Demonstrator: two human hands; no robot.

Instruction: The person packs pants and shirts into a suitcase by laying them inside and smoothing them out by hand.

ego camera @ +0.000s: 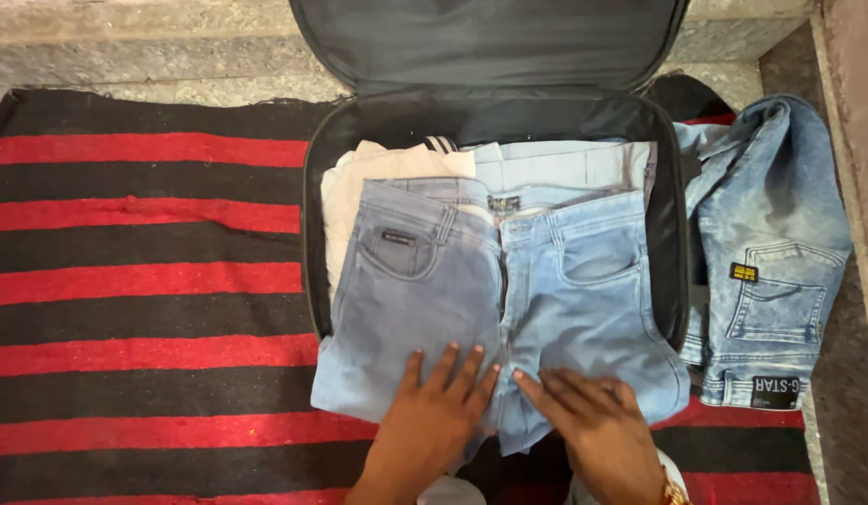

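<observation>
A: Head view, entry. Left hand (434, 407) lay flat on the folded grey-blue jeans (411, 299), fingers spread apart and pressing, clamped on nothing. Right hand (593, 421) lay flat on the folded light-blue jeans (584, 299), fingers close together and extended, gripping nothing either.

B: Where did both pairs sit?

A: Side by side on top of the clothes in the open black suitcase (310, 234), their near ends hanging over its front edge onto the red-and-black striped rug (144, 281).

B: Risk?

A: Judged only: the overhanging ends could have caught in the closure or slid out onto the rug, since nothing held them but flat palms. A push from either hand could also have rucked the fold and shifted the layer beneath.

B: What lay beneath and around, left to right?

A: A cream garment (359, 178) at the far left of the case, a pale-blue garment (565, 164) behind the jeans, the raised lid (490, 42) beyond. To the right, outside the case, washed denim jeans (771, 252) lay on the rug, just beside the case wall.

B: Obstructions?

A: The stack looked full; the front wall was hidden under the denim.
</observation>
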